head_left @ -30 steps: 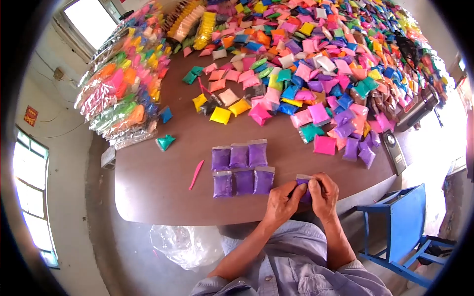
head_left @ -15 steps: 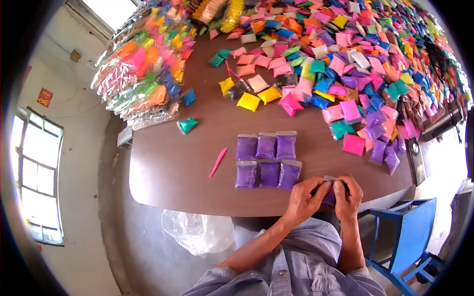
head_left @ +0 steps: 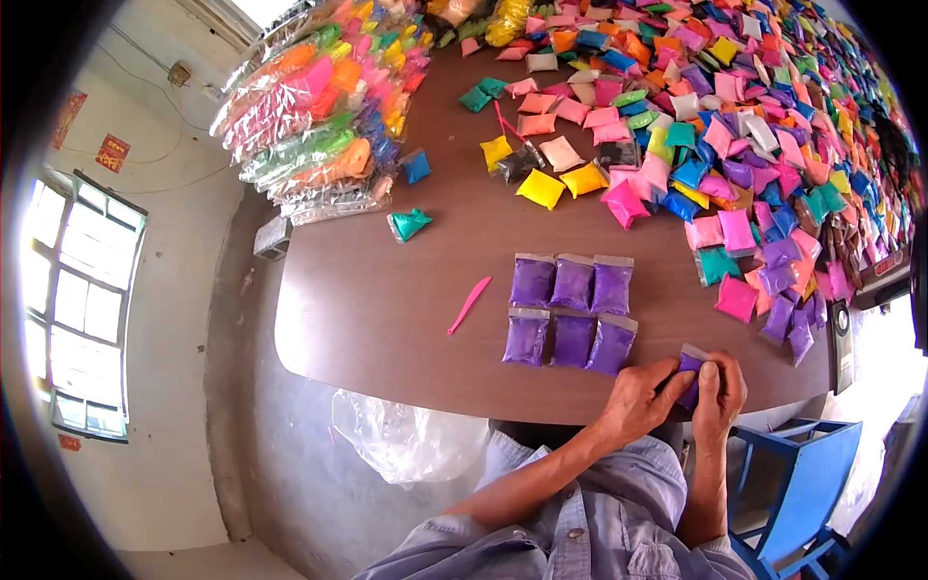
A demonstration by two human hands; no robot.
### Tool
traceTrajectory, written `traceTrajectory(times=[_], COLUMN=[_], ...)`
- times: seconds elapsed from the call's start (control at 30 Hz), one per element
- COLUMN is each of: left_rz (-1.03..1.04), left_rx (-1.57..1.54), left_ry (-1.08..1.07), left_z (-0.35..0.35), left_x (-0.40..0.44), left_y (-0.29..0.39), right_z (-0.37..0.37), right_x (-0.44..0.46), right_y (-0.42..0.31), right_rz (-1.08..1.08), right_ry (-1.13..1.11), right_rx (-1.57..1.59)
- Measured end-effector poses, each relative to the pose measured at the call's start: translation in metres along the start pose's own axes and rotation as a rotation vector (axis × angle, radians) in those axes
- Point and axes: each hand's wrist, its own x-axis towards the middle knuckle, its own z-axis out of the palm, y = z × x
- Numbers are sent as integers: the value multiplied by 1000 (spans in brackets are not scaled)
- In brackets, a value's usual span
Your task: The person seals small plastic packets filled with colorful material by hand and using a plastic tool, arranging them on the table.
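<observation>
Between my two hands, just over the front edge of the table, is a small clear bag filled with something purple [head_left: 690, 362]. My right hand [head_left: 718, 394] grips it from the right, thumb across its face. From the other side, the fingers of my left hand [head_left: 640, 396] close on its left edge; the bag's lower part is partly covered by fingers. Beyond my left hand lie similar purple bags [head_left: 572, 335], flat in two rows of three with their clear seal strips pointing away from me. A pink plastic knife-shaped tool [head_left: 470, 305] rests left of these rows.
Many small coloured bags [head_left: 735, 184] are heaped across the table's [head_left: 387, 319] back and right. Larger clear bags of coloured packets [head_left: 309, 135] are stacked at the back left. A blue stool [head_left: 807, 483] stands at right; a clear plastic sheet [head_left: 411, 440] lies on the floor.
The view has turned left, so everything sits further right. My fingers have shifted from pinching the bag's top edge to its sides, and more of the purple shows.
</observation>
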Motion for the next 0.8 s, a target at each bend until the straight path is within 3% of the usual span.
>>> traceTrajectory(times=[0.17,0.23,0.4,0.57,0.8], left_rz=[64,-126,1,24,-124], left_rx=[5,45,22,56,-35], left_ry=[49,-107,-24,28,-74], left_z=[0,-4,4,6,0], left_x=[1,2,0,-1,5], left_y=[6,13,8,-4,19], right_z=[-1,-1,4,1,-6], right_x=[-1,-2,-4,0,-2], right_y=[6,10,16,8,15], right_rz=[9,5,68,67,78], right_ry=[27,42,156,54,63], right_rx=[-27,-28,54,52,78])
